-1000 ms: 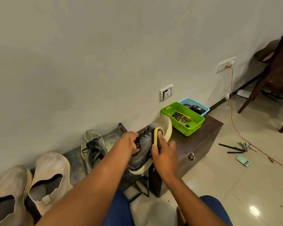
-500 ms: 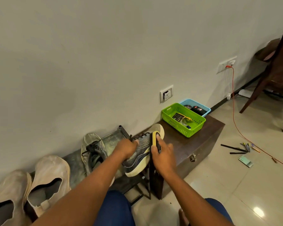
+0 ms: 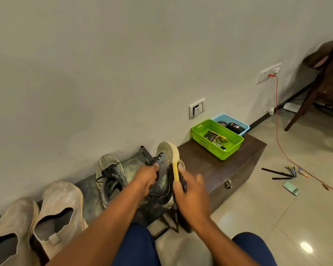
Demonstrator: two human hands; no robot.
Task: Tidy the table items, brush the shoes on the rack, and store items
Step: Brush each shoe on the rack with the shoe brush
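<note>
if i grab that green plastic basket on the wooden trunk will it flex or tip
The green lattice plastic basket probably flexes a little: its walls are thin mesh. It looks light, holding only a dark packet and small items. Low and wide on the dark wooden trunk, it seems unlikely to tip.

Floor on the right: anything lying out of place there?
Yes. Several pens and a pale green card lie scattered on the tiles beside the wooden chest, not in the green basket on it.
</note>
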